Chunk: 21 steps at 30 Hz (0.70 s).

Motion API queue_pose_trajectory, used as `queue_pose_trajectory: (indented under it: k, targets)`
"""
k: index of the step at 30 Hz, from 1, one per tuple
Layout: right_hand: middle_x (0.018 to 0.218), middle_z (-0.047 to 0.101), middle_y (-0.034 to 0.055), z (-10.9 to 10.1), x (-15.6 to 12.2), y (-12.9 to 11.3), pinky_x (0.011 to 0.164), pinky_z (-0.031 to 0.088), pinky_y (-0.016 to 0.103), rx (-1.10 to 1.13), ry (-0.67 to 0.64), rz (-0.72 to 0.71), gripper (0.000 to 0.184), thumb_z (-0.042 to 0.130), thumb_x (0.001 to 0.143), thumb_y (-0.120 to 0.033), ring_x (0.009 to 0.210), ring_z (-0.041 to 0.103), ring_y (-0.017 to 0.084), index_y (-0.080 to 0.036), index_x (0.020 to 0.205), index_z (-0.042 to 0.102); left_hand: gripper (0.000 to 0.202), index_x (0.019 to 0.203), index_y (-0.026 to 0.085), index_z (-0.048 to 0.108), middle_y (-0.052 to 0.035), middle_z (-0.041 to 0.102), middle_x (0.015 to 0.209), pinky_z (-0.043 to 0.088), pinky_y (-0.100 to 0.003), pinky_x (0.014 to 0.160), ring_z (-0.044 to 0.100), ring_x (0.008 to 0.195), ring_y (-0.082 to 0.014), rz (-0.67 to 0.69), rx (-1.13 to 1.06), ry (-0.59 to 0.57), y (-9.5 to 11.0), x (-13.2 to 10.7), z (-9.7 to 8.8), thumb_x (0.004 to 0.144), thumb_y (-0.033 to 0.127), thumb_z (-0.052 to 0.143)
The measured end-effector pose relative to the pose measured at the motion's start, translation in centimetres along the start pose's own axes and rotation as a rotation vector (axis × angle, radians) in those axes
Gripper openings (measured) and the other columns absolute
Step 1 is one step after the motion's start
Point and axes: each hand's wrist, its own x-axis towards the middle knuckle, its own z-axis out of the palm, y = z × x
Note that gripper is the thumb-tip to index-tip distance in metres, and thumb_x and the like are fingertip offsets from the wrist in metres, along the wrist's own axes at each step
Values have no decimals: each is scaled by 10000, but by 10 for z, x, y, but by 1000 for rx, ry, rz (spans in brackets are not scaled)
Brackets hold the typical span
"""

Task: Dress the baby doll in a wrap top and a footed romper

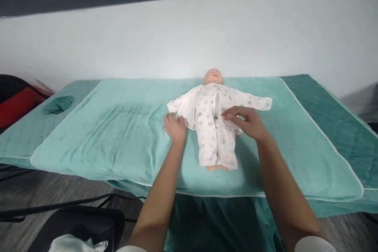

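Note:
A baby doll [213, 75] lies on its back on a teal cover, head toward the wall and feet showing at the trouser cuffs. White printed baby trousers [206, 145] cover its legs. Over the body is a matching long-sleeved baby shirt [203, 96], its sleeves spread to both sides and a gap down its front. My right hand [249, 122] is over the shirt's right front, thumb and forefinger pinched at the cloth by the gap. Beside the shirt's lower left edge, my left hand [175, 127] rests on the cover with its fingers apart.
The teal cover [118, 138] lies over a long padded bed [330, 126] that stands against a white wall [177, 39]. There is a face hole [59, 104] at the bed's left end. A black chair [88, 220] with cloth on it stands at the lower left.

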Motion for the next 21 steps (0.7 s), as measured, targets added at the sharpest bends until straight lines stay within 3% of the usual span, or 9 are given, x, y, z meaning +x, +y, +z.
queue_pose_trajectory:
  k: [4, 7, 10, 13, 16, 19, 21]
  targets:
    - [834, 736, 46, -8, -1, 11, 742, 493, 333, 34, 268, 104, 319, 598, 955, -466, 786, 660, 186, -212, 790, 696, 432, 1260, 154, 613, -180, 599, 1354, 421, -529, 1057, 528, 1288, -372, 3, 50, -26, 0, 0, 1, 908, 405, 617]
    - [780, 694, 33, -7, 10, 25, 714, 464, 327, -174, 323, 210, 313, 611, 925, -487, 758, 629, 186, -209, 793, 668, 285, 1115, 180, 656, -162, 621, 1309, 417, -524, 1055, 538, 1273, -362, 11, 49, -53, 2, 2, 0, 900, 361, 610]
    - [886, 689, 43, 4, 32, 29, 746, 454, 333, -371, 344, 197, 231, 595, 917, -437, 819, 621, 197, -217, 858, 632, 148, 984, 201, 646, -127, 675, 1179, 426, -492, 1041, 582, 1203, -331, 54, -29, -79, 2, 4, -3, 889, 297, 587]
    - [1058, 687, 79, 15, 62, 24, 766, 438, 349, -544, 315, 237, 217, 578, 924, -424, 873, 619, 217, -214, 962, 613, 130, 902, 220, 610, -62, 696, 948, 478, -410, 924, 643, 975, -266, 53, -231, -125, 0, 2, -7, 896, 344, 571]
    - [1079, 682, 113, 18, 95, 20, 708, 402, 350, -707, 196, 339, 248, 567, 926, -446, 868, 611, 249, -204, 969, 597, 174, 853, 224, 579, -7, 657, 819, 479, -320, 739, 598, 754, -191, 19, -503, -198, -3, 0, -10, 882, 396, 582]
    - [935, 684, 97, 20, 121, 23, 652, 361, 338, -790, 63, 409, 194, 543, 925, -401, 782, 583, 246, -210, 907, 573, 203, 774, 221, 528, 7, 625, 797, 469, -283, 723, 578, 769, -168, 27, -721, -239, -1, 2, -13, 853, 381, 622]
    - [852, 672, 75, 21, 130, 31, 637, 338, 330, -768, 50, 422, 181, 512, 934, -371, 749, 563, 232, -220, 839, 545, 244, 744, 220, 489, 10, 601, 781, 476, -281, 752, 585, 800, -169, 29, -802, -220, 7, 4, -17, 851, 382, 638]
